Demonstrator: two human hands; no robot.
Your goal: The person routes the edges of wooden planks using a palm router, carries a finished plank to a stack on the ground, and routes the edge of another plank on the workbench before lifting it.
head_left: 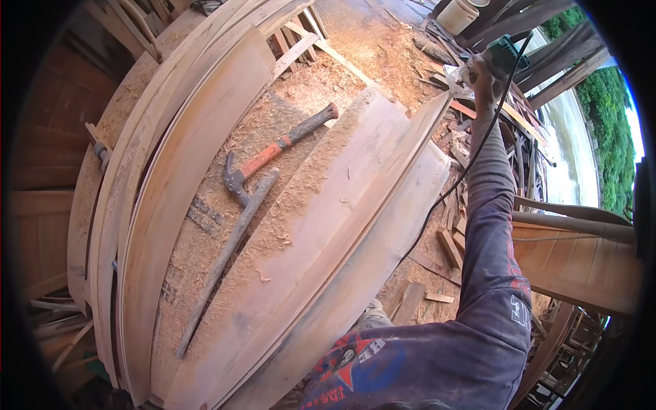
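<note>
At the upper right, my right hand is closed on a green power tool with a black cord. The tool is at the far end of a long board standing on edge. Beside that board lies a wide pale plank strewn with shavings. A hammer with an orange and black handle rests on the shavings-covered surface, next to a thin wooden stick. My left hand does not show.
Long curved boards stand on the left. Wood offcuts lie on the ground below my arm. A pale bucket stands at the top right. The black cord runs down beside my right arm.
</note>
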